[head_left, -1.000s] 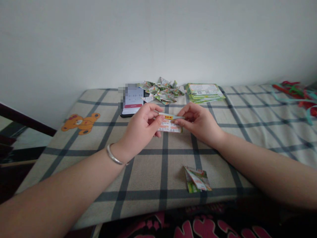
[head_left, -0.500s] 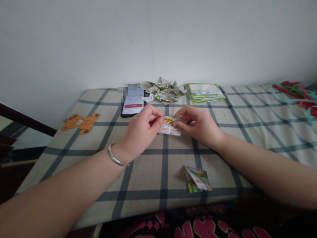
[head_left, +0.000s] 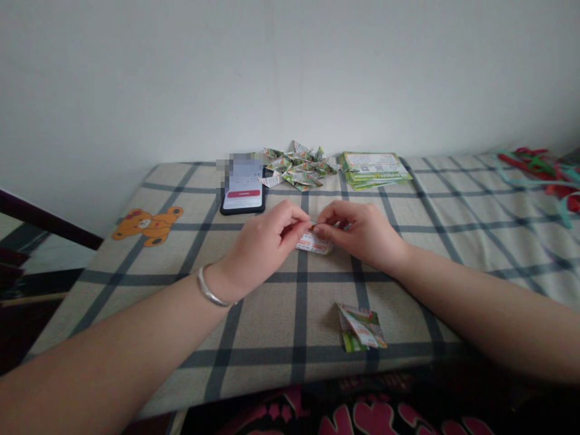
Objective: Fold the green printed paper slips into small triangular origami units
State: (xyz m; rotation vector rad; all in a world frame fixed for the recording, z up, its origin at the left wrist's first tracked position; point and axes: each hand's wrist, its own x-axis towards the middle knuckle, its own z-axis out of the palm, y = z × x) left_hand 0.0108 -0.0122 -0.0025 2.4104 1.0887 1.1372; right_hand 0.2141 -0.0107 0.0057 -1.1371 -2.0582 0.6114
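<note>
Between the table's (head_left: 267,326) far and near edges, left hand (head_left: 267,237) and right hand (head_left: 365,232) pinch a printed paper (head_left: 313,243), neither nearer, its visible length roughly parallel to the far edge. Both hands partly cover its upper side; print is illegible. Toward the near edge lies a folded piece (head_left: 362,329).

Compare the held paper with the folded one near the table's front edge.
The held paper is pinched by the left hand and right hand; the folded paper lies on the checked cloth.
The held paper's visible face is mostly white; the folded paper shows green and a slanted flap.
Both show orange print.
</note>
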